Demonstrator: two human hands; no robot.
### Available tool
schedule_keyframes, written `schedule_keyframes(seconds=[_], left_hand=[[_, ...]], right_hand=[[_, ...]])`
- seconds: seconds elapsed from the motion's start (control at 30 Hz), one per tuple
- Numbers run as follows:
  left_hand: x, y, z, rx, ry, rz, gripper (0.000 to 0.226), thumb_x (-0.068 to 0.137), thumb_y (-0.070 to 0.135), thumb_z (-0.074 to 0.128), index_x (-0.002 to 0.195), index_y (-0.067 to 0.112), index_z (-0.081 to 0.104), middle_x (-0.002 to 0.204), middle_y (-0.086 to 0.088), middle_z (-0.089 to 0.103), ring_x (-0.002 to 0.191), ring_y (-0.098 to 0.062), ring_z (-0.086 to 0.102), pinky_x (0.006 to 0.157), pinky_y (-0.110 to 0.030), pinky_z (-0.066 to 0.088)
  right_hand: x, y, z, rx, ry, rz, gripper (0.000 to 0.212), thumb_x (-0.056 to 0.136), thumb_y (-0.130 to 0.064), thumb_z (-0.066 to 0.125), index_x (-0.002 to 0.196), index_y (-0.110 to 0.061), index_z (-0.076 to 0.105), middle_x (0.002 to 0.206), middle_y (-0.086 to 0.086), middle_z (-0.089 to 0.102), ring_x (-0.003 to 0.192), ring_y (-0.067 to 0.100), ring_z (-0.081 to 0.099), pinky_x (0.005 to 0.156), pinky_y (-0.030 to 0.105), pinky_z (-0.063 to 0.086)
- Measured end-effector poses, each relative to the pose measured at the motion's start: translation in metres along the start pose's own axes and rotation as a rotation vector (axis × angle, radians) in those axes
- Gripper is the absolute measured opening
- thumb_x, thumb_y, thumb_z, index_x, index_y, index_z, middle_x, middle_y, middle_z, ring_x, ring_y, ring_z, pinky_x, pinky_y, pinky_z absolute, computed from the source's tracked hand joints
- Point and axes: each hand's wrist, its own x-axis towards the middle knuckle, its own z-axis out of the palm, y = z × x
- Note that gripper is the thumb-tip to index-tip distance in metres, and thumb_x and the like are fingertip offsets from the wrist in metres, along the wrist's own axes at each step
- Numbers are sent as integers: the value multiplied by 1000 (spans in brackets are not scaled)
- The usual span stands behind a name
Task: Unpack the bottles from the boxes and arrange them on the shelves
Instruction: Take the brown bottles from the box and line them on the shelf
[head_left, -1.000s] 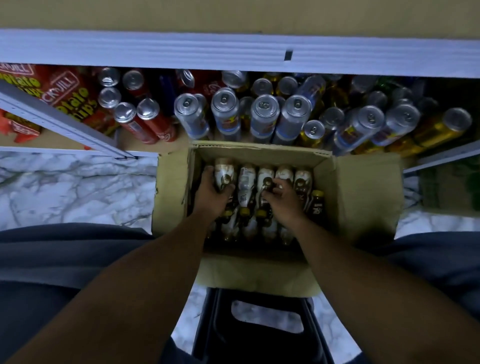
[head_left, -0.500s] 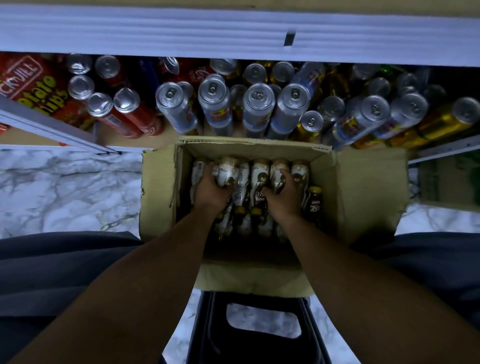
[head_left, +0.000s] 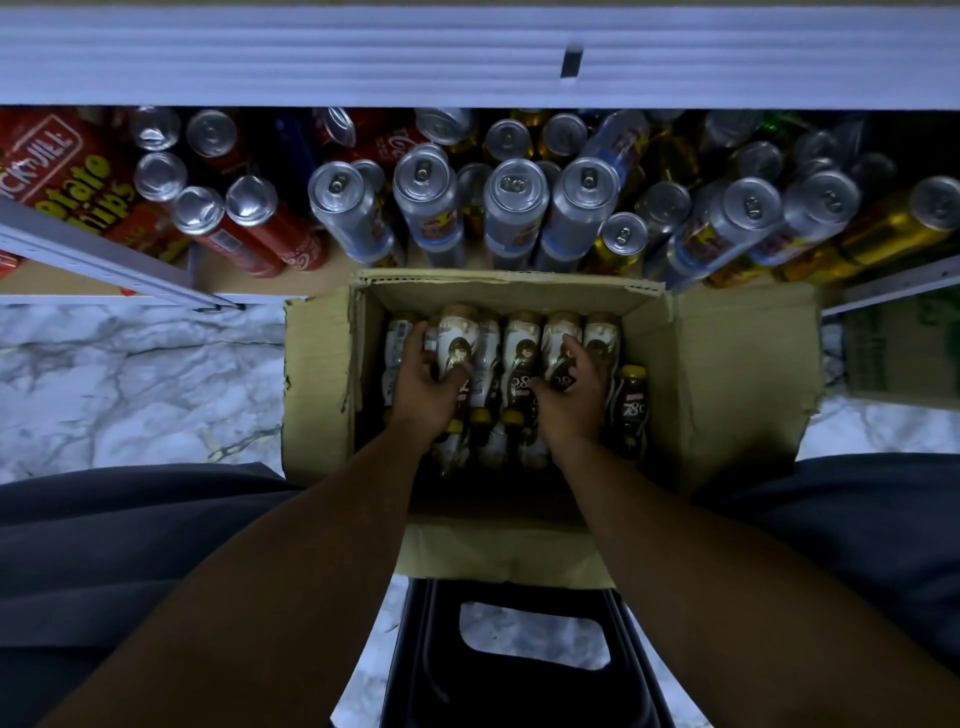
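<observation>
Head | left hand (head_left: 423, 388) grips curvy bottle (head_left: 457, 336) | right hand (head_left: 574, 399) grips 2nd bottle (head_left: 557, 332) — cardboard box (head_left: 727, 374)

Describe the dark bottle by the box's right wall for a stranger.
Below the silver drink cans sits an open brown cardboard box. Nearest its right wall, right of the right hand, lies a dark brown bottle. Unlike its neighbours, its yellow cap points toward the cans and its 78°C lettering reads upright.

- White-and-grey marbled floor (head_left: 130, 374): open brown cardboard box (head_left: 727, 374) and black plastic stool (head_left: 426, 649) on it.
- Low tan shelf (head_left: 228, 275): upright silver cans (head_left: 514, 208), red cans (head_left: 270, 228), gold cans (head_left: 893, 228); red potato-chip packs (head_left: 67, 171) at left.
</observation>
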Motion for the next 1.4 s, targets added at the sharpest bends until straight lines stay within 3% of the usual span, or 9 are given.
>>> schedule_keyframes(seconds=[0.2, 0.43, 0.6, 0.73, 0.8, 0.93, 1.07, 1.2, 1.4], left_hand=[[3, 6, -2, -5, 28, -36, 78, 94, 36, 71, 158, 25, 26, 124, 0, 57, 112, -14, 58, 85, -27, 48], [5, 8, -2, -55, 25, -99, 87, 85, 36, 81, 155, 25, 30, 133, -11, 62, 114, -25, 65, 94, -40, 56], [1, 11, -3, -65, -25, -125, 101, 76, 21, 89, 156, 25, 28, 133, -9, 61, 115, -25, 64, 96, -42, 55], [-9, 21, -5, 40, 28, -44, 82, 81, 14, 83, 148, 19, 38, 118, 1, 61, 108, -18, 62, 88, -30, 51], [-16, 27, -6, 137, 62, 21, 70, 82, 15, 81, 141, 19, 44, 108, 7, 59, 101, -13, 59, 80, -24, 45], [-24, 31, -7, 241, 129, 109, 56, 81, 19, 79, 129, 19, 50, 114, 2, 64, 103, -18, 61, 81, -26, 44], [-25, 29, -9, 281, 199, 151, 50, 78, 18, 79, 119, 18, 51, 108, 5, 62, 104, -23, 64, 84, -33, 51], [-26, 28, -9, 269, 290, 198, 53, 74, 22, 82, 117, 20, 51, 115, -3, 61, 105, -24, 63, 90, -46, 55], [-23, 51, -11, 180, 348, 271, 62, 80, 25, 85, 126, 15, 45, 112, -3, 68, 100, -24, 67, 80, -30, 52]], right_hand=[[0, -2, 1, 91, -3, -9, 55, 82, -21, 82, 129, -39, 61, 150, -8, 45, 137, 19, 44, 109, 46, 47], [-9, -3, 0, -95, -100, -165, 64, 73, -21, 90, 132, -22, 64, 156, 1, 41, 142, 18, 38, 108, 24, 34], [-10, -5, -3, -190, -72, -277, 57, 77, -3, 81, 130, -17, 65, 151, 6, 44, 136, 24, 45, 107, 22, 36], [-1, -20, -7, -155, 34, -378, 44, 85, -4, 74, 127, -14, 65, 132, 8, 60, 109, 15, 60, 96, 40, 56], [9, -31, -9, -154, 31, -460, 40, 89, -10, 71, 128, -14, 64, 127, 8, 64, 110, 19, 62, 92, 40, 56], [24, -41, -10, -284, -109, -531, 49, 89, -14, 73, 135, -18, 59, 131, 6, 60, 119, 24, 58, 96, 30, 47], [35, -37, -12, -376, -134, -561, 55, 85, -14, 77, 136, -21, 57, 133, 7, 57, 121, 32, 56, 100, 43, 50], [37, -38, -8, -456, -114, -580, 52, 85, -15, 77, 133, -21, 57, 133, 8, 53, 117, 37, 56, 91, 44, 52], [32, -36, -12, -481, -81, -559, 42, 87, -14, 73, 126, -18, 56, 118, 12, 62, 114, 37, 52, 84, 41, 46]])
